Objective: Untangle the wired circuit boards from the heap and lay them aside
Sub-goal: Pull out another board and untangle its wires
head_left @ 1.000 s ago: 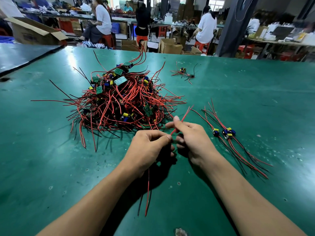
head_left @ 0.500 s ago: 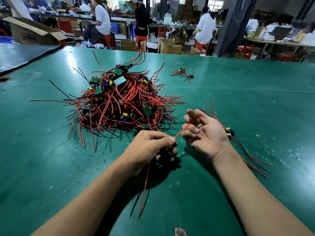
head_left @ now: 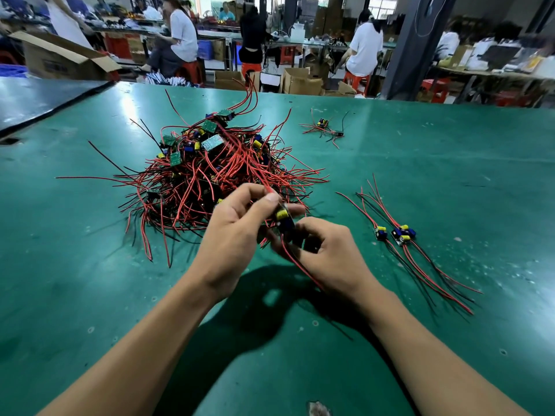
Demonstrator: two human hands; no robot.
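Green worktable, workshop benches behind. The heap of wired circuit boards sits upper left of centre. Right in front of it, both hands meet on one board. The left hand pinches its red wire between thumb and forefinger, and the right hand curls round the lower end and trailing leads. The sorted boards lie apart at centre right.

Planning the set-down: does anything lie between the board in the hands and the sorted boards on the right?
Nothing visible lies on the green table between the held circuit board and the sorted boards. Its red wire, though, runs back over the heap, perhaps tangled there.
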